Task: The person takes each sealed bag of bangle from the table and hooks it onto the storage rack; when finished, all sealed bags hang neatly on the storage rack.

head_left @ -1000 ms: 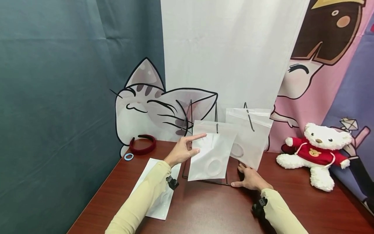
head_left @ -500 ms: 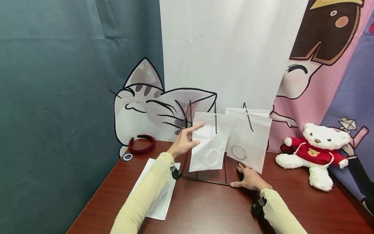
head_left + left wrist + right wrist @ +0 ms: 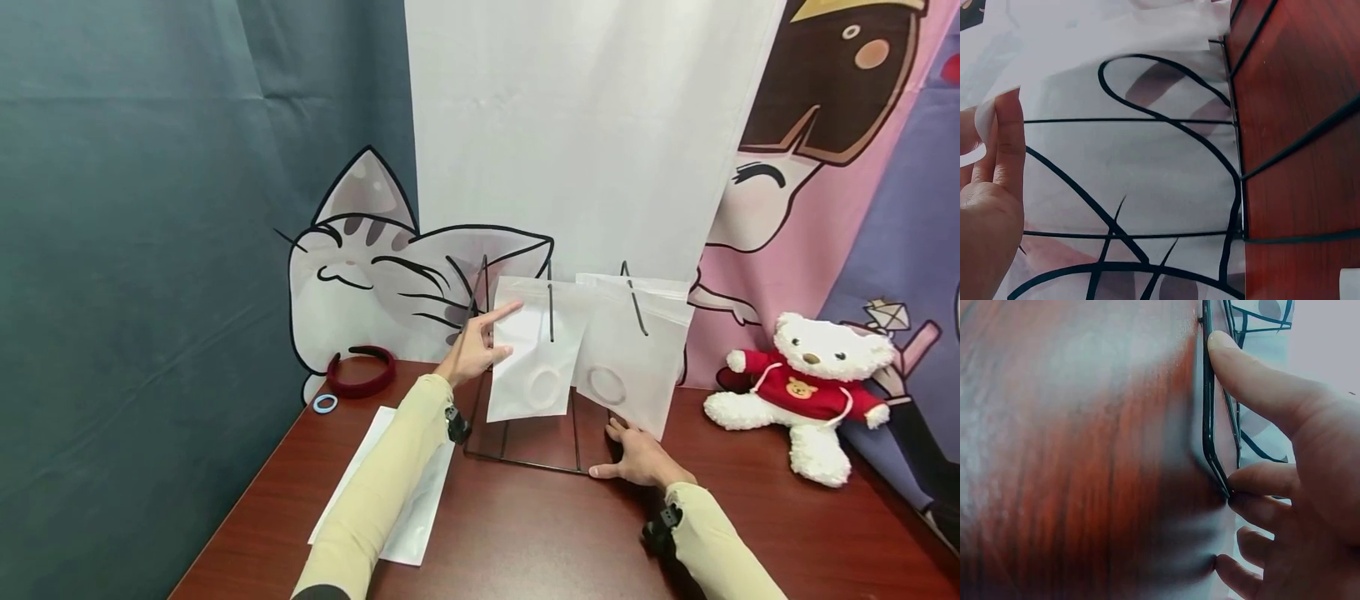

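My left hand (image 3: 472,350) pinches the left edge of a white zip bag (image 3: 528,354) with a round ring shape showing through. A prong of the black wire display rack (image 3: 552,321) comes out through the bag's top, in front of it. In the left wrist view, the bag's edge (image 3: 985,122) sits between the fingers. To the right, a second similar zip bag (image 3: 637,358) hangs from another prong. Low at the rack's front right corner, my right hand (image 3: 641,457) holds the base wire (image 3: 1209,412), thumb on the bar and fingertips around the corner.
Partly under my left forearm lies another white bag (image 3: 416,521) on the brown table. A dark red headband (image 3: 363,387) and a light blue ring (image 3: 325,404) are at the back left. A white teddy bear (image 3: 802,387) in a red hoodie sits at right.
My left hand has moved up and back, and the pinched bag has slid farther along its prong, its lower edge rising. The second bag has swung slightly. My right hand stays at the rack's corner.
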`<state>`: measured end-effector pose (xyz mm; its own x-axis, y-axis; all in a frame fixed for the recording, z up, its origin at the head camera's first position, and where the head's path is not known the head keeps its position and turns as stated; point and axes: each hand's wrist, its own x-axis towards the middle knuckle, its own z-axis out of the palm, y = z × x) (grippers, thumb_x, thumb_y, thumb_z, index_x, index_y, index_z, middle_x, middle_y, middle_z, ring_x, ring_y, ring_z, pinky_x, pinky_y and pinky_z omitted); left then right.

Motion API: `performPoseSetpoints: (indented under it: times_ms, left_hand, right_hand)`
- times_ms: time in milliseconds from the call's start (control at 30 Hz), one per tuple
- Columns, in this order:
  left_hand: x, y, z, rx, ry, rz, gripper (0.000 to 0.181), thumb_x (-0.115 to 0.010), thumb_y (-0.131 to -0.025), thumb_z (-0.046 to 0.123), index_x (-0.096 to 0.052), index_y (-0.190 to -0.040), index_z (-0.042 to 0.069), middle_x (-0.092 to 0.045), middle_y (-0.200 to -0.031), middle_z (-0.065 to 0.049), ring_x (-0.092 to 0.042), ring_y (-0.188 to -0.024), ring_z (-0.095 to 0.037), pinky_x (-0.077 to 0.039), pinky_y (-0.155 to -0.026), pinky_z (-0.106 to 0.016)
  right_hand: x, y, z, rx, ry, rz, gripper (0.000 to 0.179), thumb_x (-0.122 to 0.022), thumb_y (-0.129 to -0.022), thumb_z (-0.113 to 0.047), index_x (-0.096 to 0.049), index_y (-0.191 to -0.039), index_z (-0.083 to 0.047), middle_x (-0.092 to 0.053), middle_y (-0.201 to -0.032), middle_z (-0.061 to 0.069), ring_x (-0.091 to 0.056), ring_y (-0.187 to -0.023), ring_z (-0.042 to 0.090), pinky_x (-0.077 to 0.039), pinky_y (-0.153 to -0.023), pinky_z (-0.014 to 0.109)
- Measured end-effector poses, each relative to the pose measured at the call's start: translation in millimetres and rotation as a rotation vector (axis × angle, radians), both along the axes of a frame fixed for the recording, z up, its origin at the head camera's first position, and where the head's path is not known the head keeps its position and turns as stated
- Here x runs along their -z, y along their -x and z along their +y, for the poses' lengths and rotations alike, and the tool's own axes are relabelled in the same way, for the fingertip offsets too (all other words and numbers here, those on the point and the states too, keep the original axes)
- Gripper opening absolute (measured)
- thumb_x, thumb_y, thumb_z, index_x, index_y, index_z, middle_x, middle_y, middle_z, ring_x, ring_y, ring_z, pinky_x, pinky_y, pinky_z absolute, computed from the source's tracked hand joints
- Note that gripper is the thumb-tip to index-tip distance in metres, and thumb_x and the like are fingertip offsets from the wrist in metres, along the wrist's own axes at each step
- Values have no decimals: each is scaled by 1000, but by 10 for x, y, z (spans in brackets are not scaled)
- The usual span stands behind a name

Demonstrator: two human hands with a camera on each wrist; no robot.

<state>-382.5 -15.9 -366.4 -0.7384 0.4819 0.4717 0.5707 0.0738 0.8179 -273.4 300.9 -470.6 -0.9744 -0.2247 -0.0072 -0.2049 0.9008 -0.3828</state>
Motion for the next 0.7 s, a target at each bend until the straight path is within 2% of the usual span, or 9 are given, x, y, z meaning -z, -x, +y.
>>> performPoseSetpoints:
  times_ms: [133, 233, 433, 533, 600, 700]
  left_hand:
    - [-25, 48, 4, 3, -26, -54, 77, -61, -91, -18, -49, -159, 17, -50, -163, -11, -30, -47, -8, -33, -48, -22]
    - [-39, 81, 12, 13, -49, -82, 79, -59, -90, -20, -49, -160, 16, -47, -164, -14, -41, -52, -10, -37, -51, -22]
    - [-36, 97, -21, -5, -14, -85, 79, -60, -92, -18, -49, -160, 21, -44, -167, -12, -58, -64, -17, -47, -62, -25]
    - [-5, 96, -69, -29, 30, -62, 76, -59, -94, -14, -50, -159, 24, -43, -168, -7, -71, -92, -23, -49, -70, -27]
    - [25, 97, -102, -40, 53, -48, 75, -59, -96, -13, -50, -159, 26, -43, -168, -4, -70, -115, -27, -50, -75, -28]
    - [77, 102, -143, -47, 62, -36, 75, -60, -96, -14, -50, -159, 25, -43, -168, -4, -64, -128, -34, -49, -77, -30]
  right_hand:
    - [5, -8, -16, 11, 2, -11, 96, -92, -79, -44, -53, -147, 13, -43, -158, 38, -39, -143, 63, -39, -114, 69]
    - [4, -12, -26, 17, 9, -27, 97, -92, -80, -43, -52, -147, 13, -42, -158, 37, -36, -145, 63, -38, -115, 69]
    - [-6, -13, -32, 21, 2, -20, 97, -92, -80, -44, -52, -147, 13, -44, -158, 36, -33, -148, 61, -36, -117, 68]
    - [-9, -15, -29, 14, -2, -6, 96, -92, -79, -44, -53, -146, 13, -44, -157, 37, -37, -145, 61, -38, -115, 68]
    - [-7, -16, -23, 9, -6, 1, 96, -93, -79, -44, -53, -146, 13, -44, -157, 38, -40, -144, 61, -39, -115, 67]
    - [-9, -14, -9, 11, -8, 9, 97, -93, -78, -43, -54, -145, 14, -45, -156, 38, -41, -143, 61, -40, -115, 66]
